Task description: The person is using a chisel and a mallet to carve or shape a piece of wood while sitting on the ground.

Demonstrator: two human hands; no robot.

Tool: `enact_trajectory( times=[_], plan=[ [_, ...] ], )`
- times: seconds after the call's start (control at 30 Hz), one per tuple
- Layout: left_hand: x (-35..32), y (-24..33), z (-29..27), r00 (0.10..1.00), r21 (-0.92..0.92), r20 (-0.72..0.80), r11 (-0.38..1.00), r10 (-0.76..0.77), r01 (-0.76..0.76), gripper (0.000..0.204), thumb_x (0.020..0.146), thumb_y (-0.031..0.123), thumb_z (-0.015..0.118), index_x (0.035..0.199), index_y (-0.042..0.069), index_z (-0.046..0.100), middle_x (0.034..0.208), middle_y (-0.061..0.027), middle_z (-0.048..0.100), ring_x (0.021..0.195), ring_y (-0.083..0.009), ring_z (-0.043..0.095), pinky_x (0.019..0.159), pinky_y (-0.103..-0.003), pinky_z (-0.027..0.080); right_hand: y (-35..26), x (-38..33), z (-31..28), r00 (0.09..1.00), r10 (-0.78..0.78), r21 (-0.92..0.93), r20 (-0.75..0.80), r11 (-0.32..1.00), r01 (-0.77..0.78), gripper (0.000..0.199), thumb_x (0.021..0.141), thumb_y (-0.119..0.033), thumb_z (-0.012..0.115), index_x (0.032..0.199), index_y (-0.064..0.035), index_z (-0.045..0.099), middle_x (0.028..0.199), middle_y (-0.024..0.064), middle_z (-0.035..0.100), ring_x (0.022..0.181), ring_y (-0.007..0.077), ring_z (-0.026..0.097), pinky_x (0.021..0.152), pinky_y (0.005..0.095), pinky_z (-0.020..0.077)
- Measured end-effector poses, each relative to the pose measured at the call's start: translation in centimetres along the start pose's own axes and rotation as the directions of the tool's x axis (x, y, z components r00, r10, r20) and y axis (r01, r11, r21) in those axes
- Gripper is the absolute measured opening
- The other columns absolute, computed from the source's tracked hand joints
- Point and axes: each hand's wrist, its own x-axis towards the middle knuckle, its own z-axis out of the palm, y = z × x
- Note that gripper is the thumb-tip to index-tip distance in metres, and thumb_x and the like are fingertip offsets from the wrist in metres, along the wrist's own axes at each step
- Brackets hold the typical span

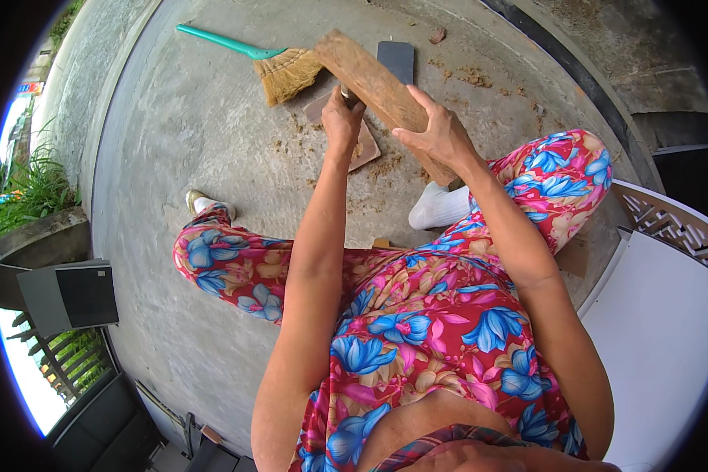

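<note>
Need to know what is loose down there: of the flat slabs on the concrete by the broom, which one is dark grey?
The dark grey slab lying beyond the wooden plank, right of the broom. The other slab, under the left hand, is reddish-brown.

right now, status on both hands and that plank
Left hand shut on a tool handle at the wooden plank. Right hand steadies plank. Broom beside it, not touching.

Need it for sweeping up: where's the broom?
Head view, upper left: the broom lies on the concrete floor, bristles beside the wooden plank.
</note>
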Motion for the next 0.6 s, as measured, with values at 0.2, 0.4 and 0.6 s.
enact_trajectory(
  times=[0.2,0.4,0.6],
  plan=[
    [1.2,-1.1,-0.7,1.0,-0.004,-0.006,1.0,0.018,-0.019,0.038,0.077,0.017,0.078,0.108,0.004,0.06,0.095,-0.0189,0.071,0.091,-0.0355,0.069,0.078,-0.041,0.053,-0.4,0.3,0.3,0.998,-0.016,0.098,-0.061,0.995,0.022,0.09,0.072,-0.038,0.076,0.145,0.0011,0.04,0.138,0.0277,0.052,0.126,0.0352,0.055,0.105,0.0397,0.0445],
    [1.4,-2.1,-1.4,0.995,0.008,-0.088,0.999,-0.041,0.042,0.037,0.078,0.019,0.079,0.106,0.003,0.062,0.095,-0.0185,0.071,0.091,-0.0351,0.069,0.078,-0.041,0.053,-1.3,0.4,-0.1,0.998,-0.056,0.045,0.005,0.997,0.056,0.09,0.072,-0.038,0.077,0.144,0.0028,0.041,0.137,0.0277,0.053,0.127,0.0347,0.054,0.105,0.0385,0.0441],
    [1.0,-1.7,-1.1,0.987,0.003,-0.135,0.996,-0.091,0.092,0.04,0.078,0.023,0.081,0.103,0.001,0.061,0.093,-0.0194,0.071,0.088,-0.0359,0.069,0.078,-0.042,0.052,-2.5,2.0,-1.3,0.989,-0.092,0.218,-0.12,0.969,0.117,0.093,0.074,-0.037,0.081,0.145,0.0053,0.039,0.136,0.0261,0.054,0.122,0.0299,0.059,0.103,0.0358,0.0459]
  ],
)
